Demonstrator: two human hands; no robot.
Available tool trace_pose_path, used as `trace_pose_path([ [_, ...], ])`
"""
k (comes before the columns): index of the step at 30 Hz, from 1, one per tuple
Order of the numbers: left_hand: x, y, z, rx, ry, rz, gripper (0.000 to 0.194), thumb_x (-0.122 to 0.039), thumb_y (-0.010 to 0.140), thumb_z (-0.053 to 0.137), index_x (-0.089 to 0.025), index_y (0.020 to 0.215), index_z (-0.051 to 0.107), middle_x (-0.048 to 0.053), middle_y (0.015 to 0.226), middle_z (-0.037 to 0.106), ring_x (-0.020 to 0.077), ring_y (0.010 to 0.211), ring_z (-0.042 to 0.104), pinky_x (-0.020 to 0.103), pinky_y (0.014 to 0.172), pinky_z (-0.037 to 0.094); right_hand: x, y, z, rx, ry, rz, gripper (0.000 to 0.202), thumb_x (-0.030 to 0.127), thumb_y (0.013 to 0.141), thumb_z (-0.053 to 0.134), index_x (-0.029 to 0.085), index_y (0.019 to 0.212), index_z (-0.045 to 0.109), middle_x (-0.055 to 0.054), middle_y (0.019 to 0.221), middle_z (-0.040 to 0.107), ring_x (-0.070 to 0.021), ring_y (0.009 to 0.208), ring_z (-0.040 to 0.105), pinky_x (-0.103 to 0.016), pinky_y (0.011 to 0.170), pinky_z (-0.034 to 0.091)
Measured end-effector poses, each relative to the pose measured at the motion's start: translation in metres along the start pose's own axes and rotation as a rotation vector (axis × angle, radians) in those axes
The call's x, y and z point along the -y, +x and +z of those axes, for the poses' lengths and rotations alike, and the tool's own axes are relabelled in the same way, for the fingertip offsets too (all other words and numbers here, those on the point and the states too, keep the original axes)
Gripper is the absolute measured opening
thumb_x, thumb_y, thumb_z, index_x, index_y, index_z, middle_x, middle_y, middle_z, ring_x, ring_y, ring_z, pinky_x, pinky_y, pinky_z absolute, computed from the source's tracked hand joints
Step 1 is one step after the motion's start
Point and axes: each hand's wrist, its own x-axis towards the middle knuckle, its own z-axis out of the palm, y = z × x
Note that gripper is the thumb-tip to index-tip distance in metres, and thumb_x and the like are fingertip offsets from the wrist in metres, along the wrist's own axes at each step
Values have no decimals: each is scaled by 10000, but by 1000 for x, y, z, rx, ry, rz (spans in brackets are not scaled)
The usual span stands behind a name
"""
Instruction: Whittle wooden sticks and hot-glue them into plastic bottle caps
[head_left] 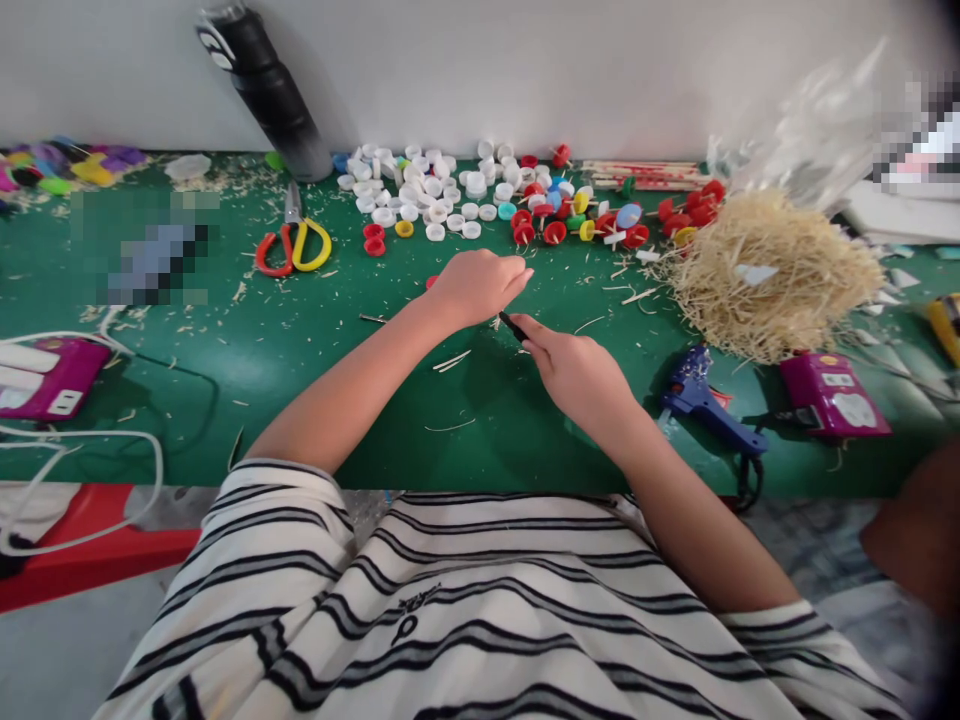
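Table [510, 445] set against wall [525, 70]. Along far side, left to right: bottle [274, 105], bottle caps [412, 178], sticks [641, 178], plastic bag [810, 130]. Scissors [292, 207] in front of bottle. Mid-table, before caps: left hand [476, 285]; just beside it, rightward and nearer front edge, right hand [574, 370], tool [514, 327] in its grip. Straw heap [795, 305] at right, before bag. On heap's near side: glue gun [701, 402], box [840, 395] to its right. Far left: power block [88, 365].

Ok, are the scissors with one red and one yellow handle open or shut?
Shut: the scissors have their blades together in one narrow wedge, with no visible gap between them.
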Motion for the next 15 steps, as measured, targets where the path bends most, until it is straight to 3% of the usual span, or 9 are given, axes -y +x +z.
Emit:
trace_pose_path([
  [6, 4, -4, -1, -25, -55, 9, 410, -399, 1072, 346, -222, 780, 574, 47, 629, 521, 203, 601, 475, 366, 622, 229, 0, -5, 5, 9, 54, -16, 546, 316, 1132, 360, 322, 1666, 475, -94, 1103, 822, -253, 854, 739, -291, 674, 429],
  [15, -6, -2, 3, -14, -24, 16, 435, -400, 1074, 345, -204, 917, 700, 75, 664, 610, 216, 599, 499, 364, 628, 252, -8, -22, 9, 15, 53, 12, 540, 309, 1123, 369, 308, 1646, 503, -85, 1110, 829, -253, 866, 750, -293, 678, 455],
])
